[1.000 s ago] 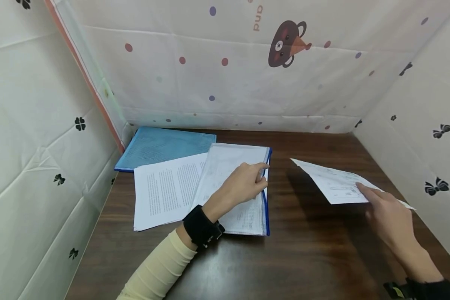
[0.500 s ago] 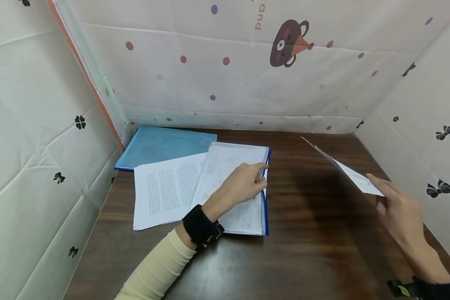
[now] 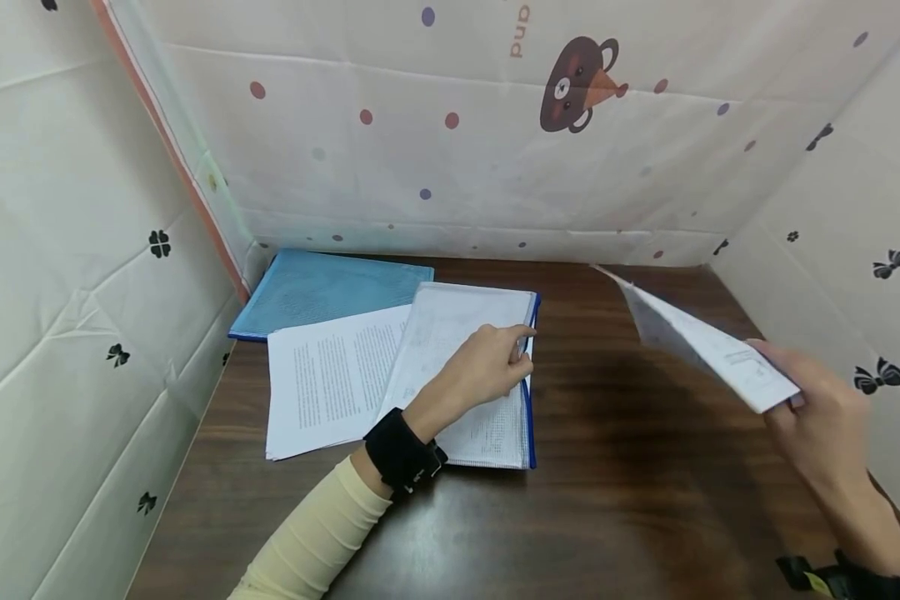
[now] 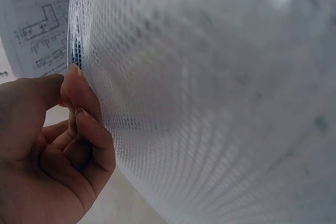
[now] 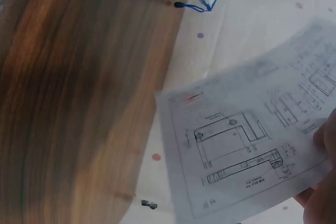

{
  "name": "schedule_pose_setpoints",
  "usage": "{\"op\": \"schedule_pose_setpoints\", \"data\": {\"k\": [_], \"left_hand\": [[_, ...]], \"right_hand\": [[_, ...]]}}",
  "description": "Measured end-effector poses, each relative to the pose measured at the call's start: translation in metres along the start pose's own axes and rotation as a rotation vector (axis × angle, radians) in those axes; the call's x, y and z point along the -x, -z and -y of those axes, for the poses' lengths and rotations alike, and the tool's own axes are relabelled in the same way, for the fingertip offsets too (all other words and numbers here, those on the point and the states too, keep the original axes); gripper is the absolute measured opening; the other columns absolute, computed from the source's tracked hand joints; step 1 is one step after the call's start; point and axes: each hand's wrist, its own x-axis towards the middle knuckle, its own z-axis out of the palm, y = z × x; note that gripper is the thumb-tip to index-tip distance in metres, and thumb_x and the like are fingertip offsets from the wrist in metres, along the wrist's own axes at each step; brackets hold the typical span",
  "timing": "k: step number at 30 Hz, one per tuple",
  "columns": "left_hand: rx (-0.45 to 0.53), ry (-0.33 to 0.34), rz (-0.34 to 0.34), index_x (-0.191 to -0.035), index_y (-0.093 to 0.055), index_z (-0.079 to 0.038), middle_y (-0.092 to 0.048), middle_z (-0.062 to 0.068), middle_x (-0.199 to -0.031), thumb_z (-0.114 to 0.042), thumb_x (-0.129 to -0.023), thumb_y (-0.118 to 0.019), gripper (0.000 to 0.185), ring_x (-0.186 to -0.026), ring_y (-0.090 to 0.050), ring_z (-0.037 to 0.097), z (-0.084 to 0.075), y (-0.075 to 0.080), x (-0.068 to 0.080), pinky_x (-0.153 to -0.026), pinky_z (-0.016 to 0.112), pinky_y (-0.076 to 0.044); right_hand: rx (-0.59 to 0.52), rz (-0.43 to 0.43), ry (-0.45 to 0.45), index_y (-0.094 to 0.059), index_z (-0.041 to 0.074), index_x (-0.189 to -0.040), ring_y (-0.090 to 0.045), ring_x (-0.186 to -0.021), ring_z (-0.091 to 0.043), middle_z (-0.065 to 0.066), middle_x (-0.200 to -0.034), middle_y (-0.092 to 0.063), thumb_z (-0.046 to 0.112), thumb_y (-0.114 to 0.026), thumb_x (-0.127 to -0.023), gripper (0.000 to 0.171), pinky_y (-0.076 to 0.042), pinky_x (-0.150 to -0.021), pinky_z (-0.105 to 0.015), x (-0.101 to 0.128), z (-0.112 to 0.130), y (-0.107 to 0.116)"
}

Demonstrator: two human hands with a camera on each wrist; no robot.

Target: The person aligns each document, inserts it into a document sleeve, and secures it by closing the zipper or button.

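Observation:
A clear mesh zip pouch (image 3: 465,367) with a blue edge lies on the dark wooden table (image 3: 615,500), with printed sheets inside. My left hand (image 3: 487,367) pinches its open right edge, and the left wrist view shows the fingers (image 4: 79,114) gripping the mesh (image 4: 210,87). My right hand (image 3: 817,408) holds a sheet of paper (image 3: 701,342) with technical drawings lifted above the table's right side. In the right wrist view the sheet (image 5: 247,135) faces the camera, gripped at its lower right corner.
A stack of printed pages (image 3: 330,379) lies left of the pouch. A blue folder (image 3: 326,287) sits at the back left. Patterned cloth walls (image 3: 495,150) enclose the table on three sides.
My right hand has lifted the drawing sheet off the table and tilted it up. My left hand has stayed on the pouch's edge.

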Motion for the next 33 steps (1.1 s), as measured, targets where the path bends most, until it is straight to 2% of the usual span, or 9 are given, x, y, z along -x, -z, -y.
{"op": "schedule_pose_setpoints", "data": {"k": [3, 5, 10, 12, 16, 19, 23, 27, 33], "left_hand": [[0.0, 0.0, -0.001, -0.149, -0.059, -0.005, -0.049, -0.007, -0.047, -0.013, -0.106, -0.055, 0.044, -0.038, -0.044, 0.006, 0.001, 0.0, 0.0, -0.04, 0.017, -0.024], [-0.002, 0.001, -0.003, -0.149, -0.06, -0.005, -0.049, -0.007, -0.047, -0.013, -0.106, -0.055, 0.043, -0.038, -0.044, 0.006, 0.001, 0.0, 0.0, -0.04, 0.017, -0.024], [0.0, 0.008, -0.002, -0.149, -0.059, -0.006, -0.049, -0.007, -0.047, -0.013, -0.106, -0.055, 0.043, -0.038, -0.046, 0.007, 0.0, 0.0, -0.001, -0.04, 0.017, -0.024], [0.006, 0.01, 0.002, -0.149, -0.059, -0.006, -0.05, -0.007, -0.047, -0.012, -0.106, -0.055, 0.044, -0.038, -0.047, 0.007, 0.0, 0.001, -0.001, -0.04, 0.018, -0.024], [0.014, 0.008, 0.006, -0.149, -0.06, -0.005, -0.049, -0.007, -0.046, -0.012, -0.105, -0.055, 0.044, -0.038, -0.047, 0.007, 0.001, 0.001, -0.001, -0.04, 0.018, -0.025], [0.012, 0.004, 0.003, -0.148, -0.06, -0.005, -0.049, -0.007, -0.046, -0.012, -0.105, -0.056, 0.044, -0.038, -0.046, 0.007, 0.001, 0.0, -0.001, -0.04, 0.018, -0.025], [0.011, 0.002, 0.003, -0.148, -0.06, -0.005, -0.049, -0.007, -0.047, -0.012, -0.105, -0.055, 0.044, -0.039, -0.047, 0.006, 0.001, 0.001, 0.0, -0.041, 0.018, -0.025], [0.017, 0.014, 0.006, -0.149, -0.06, -0.006, -0.049, -0.007, -0.047, -0.012, -0.105, -0.055, 0.044, -0.039, -0.048, 0.007, 0.001, 0.001, 0.001, -0.041, 0.018, -0.025], [0.002, 0.005, -0.001, -0.148, -0.061, -0.005, -0.047, -0.007, -0.047, -0.012, -0.105, -0.056, 0.044, -0.038, -0.045, 0.007, 0.001, 0.002, 0.0, -0.041, 0.018, -0.024]], "right_hand": [[-0.008, 0.003, -0.022, -0.071, -0.005, -0.13, -0.065, -0.1, -0.056, -0.033, -0.119, -0.07, -0.013, -0.066, -0.093, 0.038, -0.024, -0.099, -0.004, -0.001, 0.003, 0.002], [-0.05, -0.006, -0.045, -0.071, -0.004, -0.131, -0.069, -0.113, -0.035, -0.03, -0.122, -0.071, -0.013, -0.066, -0.094, 0.038, -0.027, -0.098, -0.006, -0.002, 0.004, 0.004], [-0.252, -0.036, -0.114, -0.071, -0.003, -0.133, -0.057, -0.111, 0.015, 0.016, -0.127, -0.071, -0.007, -0.065, -0.098, 0.035, -0.038, -0.092, -0.009, -0.005, 0.001, 0.011], [-0.253, -0.046, -0.187, -0.069, -0.001, -0.136, -0.058, -0.101, 0.017, 0.029, -0.124, -0.063, -0.001, -0.061, -0.103, 0.035, -0.042, -0.081, -0.007, -0.006, 0.002, 0.013], [-0.146, -0.02, -0.351, -0.063, 0.007, -0.146, -0.05, -0.089, 0.023, 0.005, -0.131, -0.07, 0.009, -0.05, -0.11, 0.038, -0.036, -0.068, 0.001, -0.007, 0.006, 0.016], [-0.125, 0.011, -0.423, -0.058, 0.014, -0.151, -0.049, -0.092, 0.021, -0.017, -0.141, -0.065, 0.01, -0.048, -0.111, 0.042, -0.037, -0.071, 0.002, -0.008, 0.008, 0.018], [-0.163, 0.053, -0.548, -0.051, 0.026, -0.157, -0.054, -0.098, 0.014, -0.007, -0.151, -0.06, 0.011, -0.046, -0.112, 0.047, -0.042, -0.074, 0.0, -0.009, 0.011, 0.02], [-0.255, 0.124, -0.657, -0.043, 0.027, -0.162, -0.058, -0.104, 0.011, 0.0, -0.157, -0.054, 0.016, -0.043, -0.114, 0.049, -0.047, -0.077, -0.003, -0.009, 0.01, 0.024], [-0.593, 0.126, -0.795, -0.042, 0.02, -0.163, -0.063, -0.11, 0.009, 0.005, -0.16, -0.05, 0.023, -0.051, -0.113, 0.051, -0.052, -0.073, -0.008, -0.009, 0.002, 0.028]]}}
